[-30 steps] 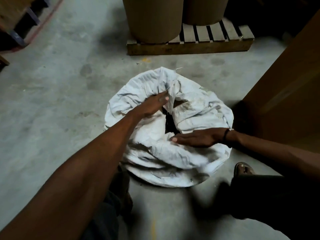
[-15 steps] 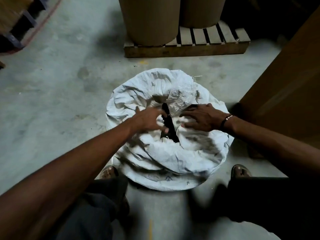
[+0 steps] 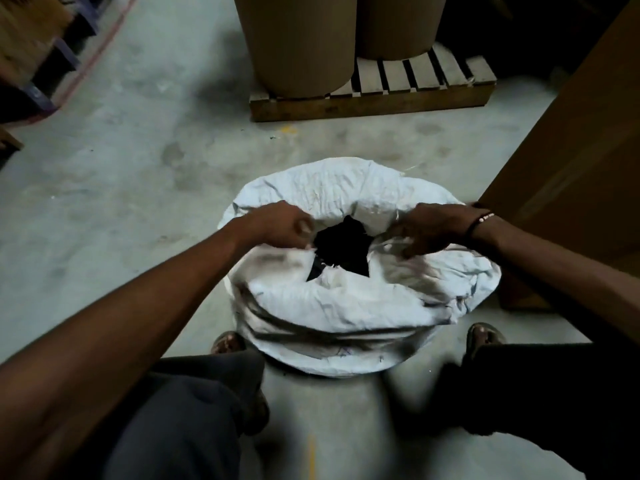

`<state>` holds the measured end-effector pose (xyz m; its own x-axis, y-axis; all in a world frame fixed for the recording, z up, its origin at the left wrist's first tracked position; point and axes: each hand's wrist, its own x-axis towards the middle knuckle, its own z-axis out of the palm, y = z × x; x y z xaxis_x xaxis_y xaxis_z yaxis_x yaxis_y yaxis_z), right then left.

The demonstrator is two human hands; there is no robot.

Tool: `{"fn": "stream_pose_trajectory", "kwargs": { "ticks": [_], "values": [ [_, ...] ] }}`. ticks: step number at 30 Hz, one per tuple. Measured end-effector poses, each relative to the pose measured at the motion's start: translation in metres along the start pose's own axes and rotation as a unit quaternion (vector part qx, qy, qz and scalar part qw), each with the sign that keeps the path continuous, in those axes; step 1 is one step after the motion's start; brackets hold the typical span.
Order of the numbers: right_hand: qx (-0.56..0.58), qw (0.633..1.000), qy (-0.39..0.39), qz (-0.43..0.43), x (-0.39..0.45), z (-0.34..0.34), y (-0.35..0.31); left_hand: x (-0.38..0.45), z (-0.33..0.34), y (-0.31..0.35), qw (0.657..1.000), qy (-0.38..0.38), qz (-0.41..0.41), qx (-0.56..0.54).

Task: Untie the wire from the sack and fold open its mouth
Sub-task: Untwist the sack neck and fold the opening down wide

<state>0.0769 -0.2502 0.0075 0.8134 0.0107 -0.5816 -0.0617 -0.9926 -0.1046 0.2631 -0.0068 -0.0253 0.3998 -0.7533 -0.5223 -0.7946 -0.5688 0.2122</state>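
A white woven sack (image 3: 346, 306) stands upright on the concrete floor between my feet. Its mouth gapes in the middle, showing dark contents (image 3: 341, 245) inside. My left hand (image 3: 284, 225) grips the left edge of the mouth, fingers closed on the fabric. My right hand (image 3: 427, 228) grips the right edge, a beaded band on its wrist. The cloth is rolled outward around the opening. No wire shows anywhere on the sack.
A wooden pallet (image 3: 370, 98) carrying two brown cardboard drums (image 3: 298, 43) stands behind the sack. A tall brown carton (image 3: 571, 150) rises close on the right. A blue rack (image 3: 31, 64) sits at far left. Bare concrete floor (image 3: 121, 185) lies to the left.
Both hands moved apart from the centre to opposite edges of the mouth. The narrow slit has widened into a broad dark opening, and the fabric has rolled outward.
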Motion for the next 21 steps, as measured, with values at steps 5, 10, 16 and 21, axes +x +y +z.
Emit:
{"fn": "stream_pose_trajectory", "kwargs": {
  "ticks": [5, 10, 16, 21],
  "values": [
    [0.113, 0.991, -0.045, -0.056, -0.015, 0.016, -0.055, 0.044, -0.004, 0.018, 0.995, 0.008, 0.008, -0.097],
    [0.199, 0.921, -0.318, -0.110, -0.035, 0.046, -0.100, 0.090, -0.053, 0.025, 0.960, 0.150, -0.034, -0.235],
    [0.193, 0.943, -0.120, -0.242, -0.025, 0.014, -0.075, 0.098, -0.088, 0.036, 0.988, 0.108, -0.019, -0.111],
    [0.043, 0.969, 0.176, -0.170, 0.019, 0.020, -0.031, 0.067, -0.028, 0.052, 0.992, 0.111, 0.009, -0.052]
  ]
}}
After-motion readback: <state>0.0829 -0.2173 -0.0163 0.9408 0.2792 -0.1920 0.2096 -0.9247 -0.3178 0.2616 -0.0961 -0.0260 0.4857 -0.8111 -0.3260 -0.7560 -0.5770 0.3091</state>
